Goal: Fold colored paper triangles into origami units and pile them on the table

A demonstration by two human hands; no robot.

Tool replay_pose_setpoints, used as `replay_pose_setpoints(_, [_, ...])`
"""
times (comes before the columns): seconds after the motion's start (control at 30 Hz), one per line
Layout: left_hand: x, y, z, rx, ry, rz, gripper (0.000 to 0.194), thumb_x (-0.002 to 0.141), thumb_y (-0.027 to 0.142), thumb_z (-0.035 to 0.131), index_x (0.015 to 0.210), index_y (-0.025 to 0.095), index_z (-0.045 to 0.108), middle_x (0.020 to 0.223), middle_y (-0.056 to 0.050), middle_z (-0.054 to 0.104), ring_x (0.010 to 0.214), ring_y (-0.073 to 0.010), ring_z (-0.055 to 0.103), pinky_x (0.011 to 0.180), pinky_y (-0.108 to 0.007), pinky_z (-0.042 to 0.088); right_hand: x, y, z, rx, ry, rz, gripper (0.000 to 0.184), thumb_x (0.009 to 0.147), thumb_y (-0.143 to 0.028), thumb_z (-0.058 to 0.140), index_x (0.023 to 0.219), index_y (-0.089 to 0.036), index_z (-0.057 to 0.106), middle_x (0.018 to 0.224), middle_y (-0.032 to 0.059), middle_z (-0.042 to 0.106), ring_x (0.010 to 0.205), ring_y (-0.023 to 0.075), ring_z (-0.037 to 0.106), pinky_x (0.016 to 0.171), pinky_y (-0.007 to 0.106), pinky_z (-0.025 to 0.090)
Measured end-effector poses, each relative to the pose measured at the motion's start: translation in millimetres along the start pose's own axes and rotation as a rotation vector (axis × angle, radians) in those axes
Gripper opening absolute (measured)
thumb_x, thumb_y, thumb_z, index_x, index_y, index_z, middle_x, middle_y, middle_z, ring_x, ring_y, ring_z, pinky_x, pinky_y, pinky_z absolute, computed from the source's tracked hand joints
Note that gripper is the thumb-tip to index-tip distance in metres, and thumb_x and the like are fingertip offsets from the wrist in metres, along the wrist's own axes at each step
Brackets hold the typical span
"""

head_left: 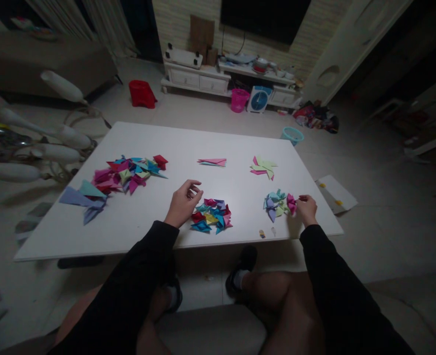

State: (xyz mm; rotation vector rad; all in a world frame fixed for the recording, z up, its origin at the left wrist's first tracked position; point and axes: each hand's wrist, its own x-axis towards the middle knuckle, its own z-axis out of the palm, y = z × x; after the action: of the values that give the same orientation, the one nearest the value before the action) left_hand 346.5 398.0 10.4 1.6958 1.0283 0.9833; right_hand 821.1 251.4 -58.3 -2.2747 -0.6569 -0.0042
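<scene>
My left hand [183,203] hovers at the left of a round cluster of small folded paper pieces [210,218] in blue, red, yellow and pink. Its fingers are slightly bent and apart, with nothing in them. At the right, my right hand [307,209] has its fingertips pinched on a magenta folded paper piece [291,203]. That piece is at the edge of a smaller pile of pale green and lilac folded paper [277,201]. Behind it lies a green and pink paper pinwheel shape [264,166]. Some narrow folded pink and teal strips [212,161] rest near the middle.
A large heap of colourful folded paper [125,173] covers the left of the white table [155,143], with lilac folded pieces [81,197] nearer me. Two tiny scraps [262,234] lie by the front edge. A red stool [142,94] and a blue fan [258,99] stand beyond.
</scene>
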Motion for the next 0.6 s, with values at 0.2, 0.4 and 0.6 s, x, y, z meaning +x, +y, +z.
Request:
replay_pose_setpoints(0.2, [-4, 0, -3.3, 0.028, -0.032, -0.026, 0.022, 0.084, 0.027, 0.06, 0.105, 0.02, 0.062, 0.084, 0.0, 0.062, 0.062, -0.011, 0.058, 0.061, -0.024, 0.047, -8, -39, 2, 0.023, 0.102, -0.09, 0.04, 0.061, -0.032, 0.062, 0.099, -0.018, 0.06, 0.107, 0.014, 0.065, 0.087, 0.0263, 0.06, 0.084, 0.046, 0.048])
replay_pose_setpoints(0.4, [-4, 1, -9.1, 0.072, 0.007, -0.033, 0.02, 0.081, 0.02, 0.058, 0.101, 0.019, 0.061, 0.083, -0.001, 0.064, 0.066, -0.0123, 0.059, 0.064, -0.026, 0.047, -79, -150, 25, 0.318, -0.111, -0.309, 0.035, 0.07, -0.031, 0.06, 0.103, -0.02, 0.058, 0.109, 0.0107, 0.065, 0.095, 0.0251, 0.062, 0.08, 0.04, 0.05])
replay_pose_setpoints(0.6, [2, -13, -31.0, 0.088, 0.174, -0.165, 0.024, 0.075, 0.018, 0.064, 0.098, 0.018, 0.059, 0.089, -0.004, 0.067, 0.076, -0.0156, 0.063, 0.074, -0.03, 0.05, -182, -234, 37, 0.414, -0.35, -0.636, 0.027, 0.077, -0.024, 0.056, 0.103, -0.021, 0.06, 0.106, 0.0095, 0.065, 0.098, 0.0258, 0.059, 0.083, 0.041, 0.049])
